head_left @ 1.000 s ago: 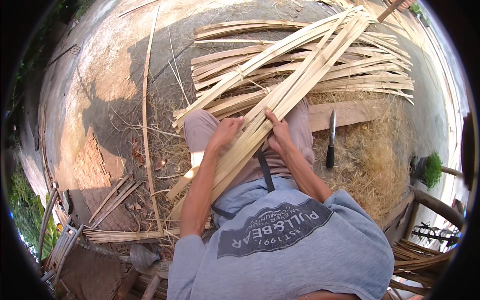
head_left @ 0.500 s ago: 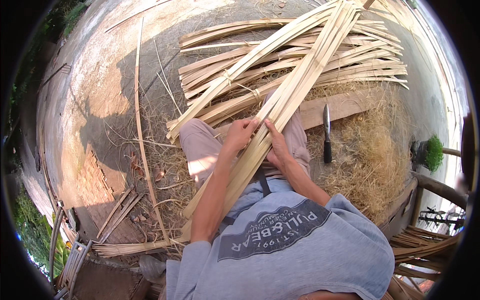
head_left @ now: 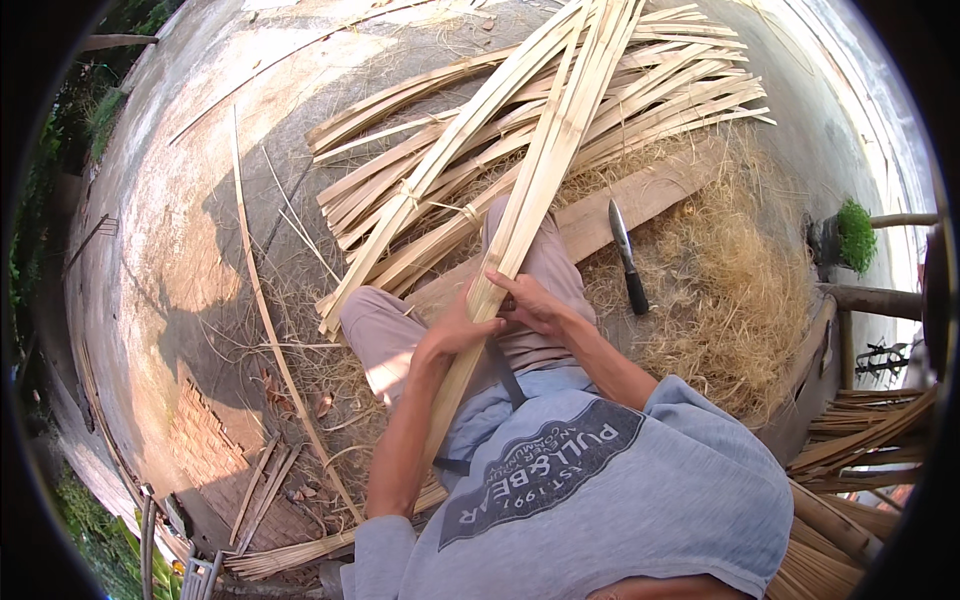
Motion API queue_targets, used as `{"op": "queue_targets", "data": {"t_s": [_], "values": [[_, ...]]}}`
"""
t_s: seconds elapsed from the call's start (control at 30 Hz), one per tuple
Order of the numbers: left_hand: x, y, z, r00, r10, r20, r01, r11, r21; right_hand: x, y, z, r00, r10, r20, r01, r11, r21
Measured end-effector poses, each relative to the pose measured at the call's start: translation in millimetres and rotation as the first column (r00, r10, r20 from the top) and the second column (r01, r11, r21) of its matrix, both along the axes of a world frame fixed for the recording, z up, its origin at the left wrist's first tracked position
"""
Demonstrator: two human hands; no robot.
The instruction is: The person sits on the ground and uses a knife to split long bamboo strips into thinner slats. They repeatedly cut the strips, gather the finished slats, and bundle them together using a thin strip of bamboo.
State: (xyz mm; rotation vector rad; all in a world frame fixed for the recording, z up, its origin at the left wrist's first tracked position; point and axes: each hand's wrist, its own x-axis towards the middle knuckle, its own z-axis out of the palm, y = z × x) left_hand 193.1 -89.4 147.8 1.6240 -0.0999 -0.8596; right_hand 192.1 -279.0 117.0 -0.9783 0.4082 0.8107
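A long bundle of pale split-wood strips (head_left: 523,205), likely bamboo, lies slantwise across my lap and reaches up over the heap beyond my knees. My left hand (head_left: 458,325) wraps round it from the left side, thumb crossing underneath. From the right, my right hand (head_left: 537,305) grips the same bundle, thumb and fingers pressed against its edge. The strips are gathered close together between both hands. Beyond lies a large pile of similar strips (head_left: 450,145), part of it tied with thin bands. A knife (head_left: 626,250) with a black handle rests to the right of my right knee.
A flat wooden board (head_left: 665,188) lies beyond my knees, behind the knife. Fibre shavings (head_left: 720,310) cover the ground at right. One long strip (head_left: 262,300) lies at left, near a woven mat piece (head_left: 205,435). A potted plant (head_left: 852,237) stands at far right.
Both hands have moved nearer my body and closed round the bundle. The strips, fanned apart before, are now drawn into a narrower bundle. The whole view has shifted slightly.
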Motion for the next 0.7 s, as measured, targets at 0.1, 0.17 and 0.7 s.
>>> {"op": "queue_targets", "data": {"t_s": [0.1,0.17,0.7], "values": [[5,13,1,0.996,0.008,-0.093,-0.007,1.000,0.002,20,-53,15,0.983,0.173,-0.060,-0.180,0.976,-0.121],[5,18,-3,0.990,0.017,-0.141,-0.018,1.000,-0.003,34,-92,-10,0.973,-0.180,0.142,0.212,0.941,-0.262],[-7,24,-2,0.997,0.041,-0.068,-0.037,0.997,0.065,138,-125,-108,0.760,-0.137,0.635,0.572,0.607,-0.553]]}}
